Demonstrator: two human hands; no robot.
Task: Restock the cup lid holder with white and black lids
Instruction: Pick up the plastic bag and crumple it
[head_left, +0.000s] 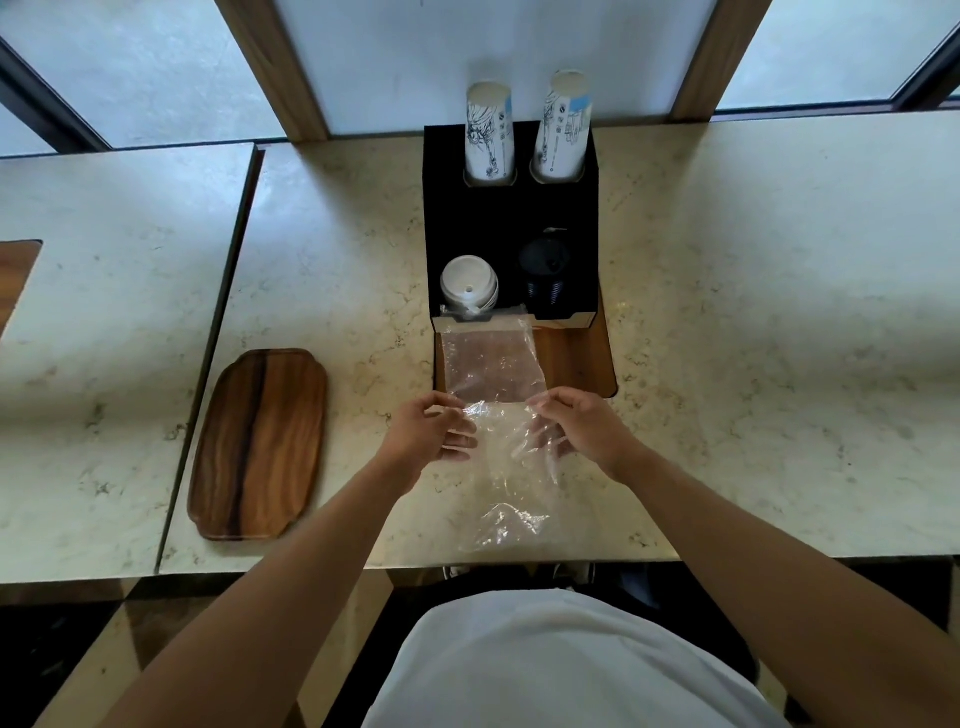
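Left hand, right hand pinch plastic bag; white lids beyond.

In front of you runs a pale marbled worktop. A wooden tray lies on it to your left. A second wooden board lies straight ahead, carrying a black holder. A clear plastic bag trails from that board onto the stone.
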